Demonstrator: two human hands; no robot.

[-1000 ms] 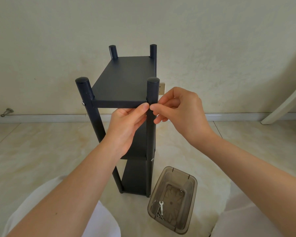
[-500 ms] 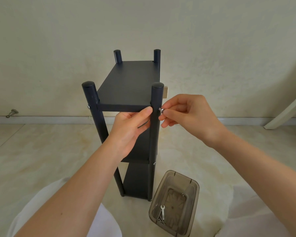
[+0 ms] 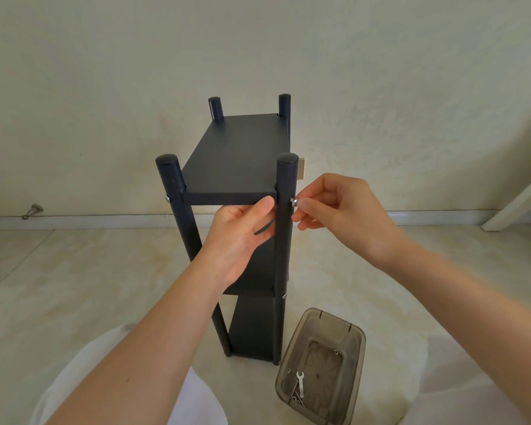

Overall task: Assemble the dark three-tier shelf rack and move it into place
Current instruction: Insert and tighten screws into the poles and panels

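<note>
Rack (image 3: pixel 242 167) stands just beside container (image 3: pixel 351 338) (right hand (image 3: pixel 334 210) pinches screw (image 3: pixel 293 201)).

The rack (image 3: pixel 236 157) is plain matte blue-black throughout, with a shiny silver screw (image 3: pixel 293 201) on its near right post. The bin (image 3: pixel 357 372) is see-through smoky brown and holds a silver wrench (image 3: pixel 300 383). The floor (image 3: pixel 74 286) is cream tile with faint yellow marbling. The wall (image 3: pixel 105 87) is plain off-white, the skirting (image 3: pixel 74 220) pale grey, and the trousers (image 3: pixel 83 372) white.
</note>
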